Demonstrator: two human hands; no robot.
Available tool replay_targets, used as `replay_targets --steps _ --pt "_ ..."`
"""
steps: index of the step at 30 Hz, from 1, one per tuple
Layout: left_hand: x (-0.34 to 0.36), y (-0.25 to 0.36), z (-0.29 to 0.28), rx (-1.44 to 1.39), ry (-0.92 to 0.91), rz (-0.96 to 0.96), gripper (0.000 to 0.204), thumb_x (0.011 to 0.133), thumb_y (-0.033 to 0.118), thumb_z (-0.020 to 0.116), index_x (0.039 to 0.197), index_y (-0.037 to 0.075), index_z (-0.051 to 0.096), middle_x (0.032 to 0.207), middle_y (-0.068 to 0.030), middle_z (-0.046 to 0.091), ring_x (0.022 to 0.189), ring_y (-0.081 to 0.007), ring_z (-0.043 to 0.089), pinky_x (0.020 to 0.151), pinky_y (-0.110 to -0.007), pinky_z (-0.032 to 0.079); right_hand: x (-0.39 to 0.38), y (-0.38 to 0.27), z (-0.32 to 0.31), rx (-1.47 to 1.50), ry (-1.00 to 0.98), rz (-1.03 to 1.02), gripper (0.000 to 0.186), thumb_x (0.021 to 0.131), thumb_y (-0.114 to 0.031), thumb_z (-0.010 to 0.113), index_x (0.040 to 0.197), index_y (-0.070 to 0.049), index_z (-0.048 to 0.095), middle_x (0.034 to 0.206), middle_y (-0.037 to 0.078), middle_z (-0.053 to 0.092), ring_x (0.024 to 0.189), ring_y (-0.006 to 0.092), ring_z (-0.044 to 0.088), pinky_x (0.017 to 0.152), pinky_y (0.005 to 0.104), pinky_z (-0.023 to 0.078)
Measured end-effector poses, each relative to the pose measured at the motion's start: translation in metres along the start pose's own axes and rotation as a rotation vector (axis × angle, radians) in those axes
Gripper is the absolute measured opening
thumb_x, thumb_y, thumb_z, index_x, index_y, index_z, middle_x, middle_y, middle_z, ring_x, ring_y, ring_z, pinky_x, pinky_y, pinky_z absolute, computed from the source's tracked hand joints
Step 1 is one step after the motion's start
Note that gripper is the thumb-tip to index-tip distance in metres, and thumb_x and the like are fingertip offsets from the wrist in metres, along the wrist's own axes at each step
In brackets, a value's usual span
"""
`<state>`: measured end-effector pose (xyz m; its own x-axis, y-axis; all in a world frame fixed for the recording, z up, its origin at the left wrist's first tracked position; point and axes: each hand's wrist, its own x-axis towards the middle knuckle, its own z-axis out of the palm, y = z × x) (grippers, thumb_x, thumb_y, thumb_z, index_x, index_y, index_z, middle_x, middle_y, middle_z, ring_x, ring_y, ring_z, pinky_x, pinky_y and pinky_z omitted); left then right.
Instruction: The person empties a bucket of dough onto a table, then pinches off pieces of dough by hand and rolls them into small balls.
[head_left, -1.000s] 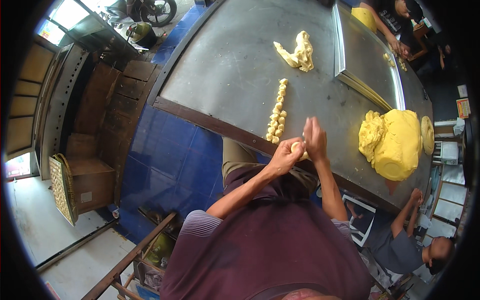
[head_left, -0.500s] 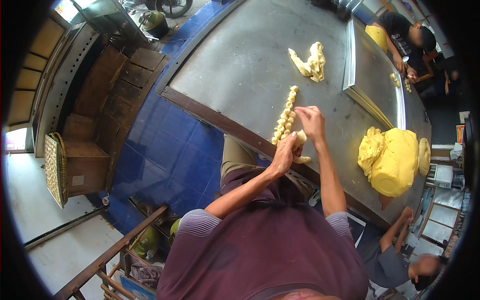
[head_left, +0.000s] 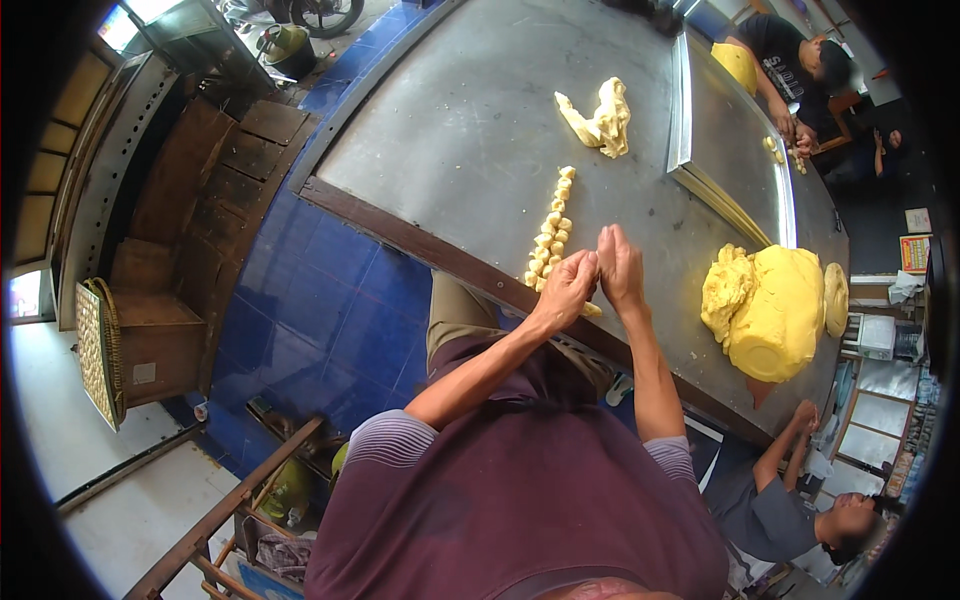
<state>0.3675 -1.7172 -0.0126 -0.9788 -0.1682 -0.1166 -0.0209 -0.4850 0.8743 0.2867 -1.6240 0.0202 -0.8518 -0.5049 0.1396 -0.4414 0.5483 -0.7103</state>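
The left hand (head_left: 567,287) is closed like a loose fist, and it seems to hold a strip of yellow dough (head_left: 592,311), whose end shows beneath this hand, at six o'clock. The right hand (head_left: 621,265) meets it from three o'clock, with bent fingers and the thumb side touching the left thumb; whether a piece is pinched there, one cannot tell.

The step in hand appears to be the pinching of a small piece from the strip. To lay such a piece down would call for a light grip of the right fingers and a short reach toward ten o'clock, without pushing the neighbours.

There, just beside the left hand, lies the row of dough pieces (head_left: 553,235), doubled at the near end and single at the far end. At twelve o'clock a torn dough lump (head_left: 612,122) rests on the metal table (head_left: 450,120). Farther, slightly past three o'clock, sits the large dough mass (head_left: 780,305).
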Motion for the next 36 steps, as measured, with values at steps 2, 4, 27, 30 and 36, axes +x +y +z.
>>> replay_targets --steps 2,4,27,30,36 --pt "-0.001 -0.012 -0.008 0.034 -0.045 0.052 0.036 0.104 0.031 0.041 0.077 0.008 0.048 0.065 0.0048 0.041 0.058 -0.0054 0.037 0.052 -0.024 0.034 0.023 0.013 0.009 -0.087 -0.037 0.140 0.038 0.097 -0.038 0.054 0.091 0.000 0.053 0.082 0.019 0.063 0.075 0.0381 0.061 0.067 0.0431 0.047" --pt "-0.006 -0.005 -0.006 0.024 -0.029 0.055 0.033 0.102 0.030 0.046 0.079 0.006 0.049 0.065 0.0023 0.046 0.059 -0.0076 0.044 0.055 -0.026 0.038 0.044 0.024 0.024 -0.049 0.027 0.105 0.036 0.095 -0.036 0.057 0.092 0.000 0.054 0.081 0.018 0.063 0.075 0.0366 0.061 0.068 0.0432 0.047" --pt "0.024 0.000 -0.006 0.152 -0.012 -0.006 0.039 0.104 0.033 0.040 0.076 0.007 0.048 0.066 0.0031 0.045 0.057 -0.0069 0.041 0.054 -0.025 0.038 0.018 0.019 0.004 -0.023 0.091 -0.050 0.033 0.099 -0.033 0.049 0.090 -0.001 0.055 0.070 0.020 0.060 0.064 0.0422 0.059 0.059 0.0430 0.046" --pt "0.012 0.007 -0.003 0.142 -0.111 0.019 0.037 0.103 0.032 0.042 0.077 0.007 0.048 0.066 0.0029 0.045 0.058 -0.0074 0.041 0.055 -0.025 0.038 0.050 0.033 0.018 0.000 0.122 0.129 0.034 0.099 -0.034 0.050 0.091 -0.001 0.056 0.066 0.019 0.059 0.064 0.0406 0.060 0.059 0.0437 0.046" --pt "0.003 0.011 -0.002 0.302 0.005 0.090 0.037 0.102 0.033 0.044 0.090 0.001 0.058 0.072 -0.0021 0.055 0.068 -0.0094 0.055 0.058 -0.027 0.044 0.069 0.042 0.040 -0.103 0.039 0.057 0.031 0.089 -0.034 0.067 0.093 -0.003 0.062 0.090 0.015 0.064 0.080 0.0301 0.063 0.074 0.0406 0.049"
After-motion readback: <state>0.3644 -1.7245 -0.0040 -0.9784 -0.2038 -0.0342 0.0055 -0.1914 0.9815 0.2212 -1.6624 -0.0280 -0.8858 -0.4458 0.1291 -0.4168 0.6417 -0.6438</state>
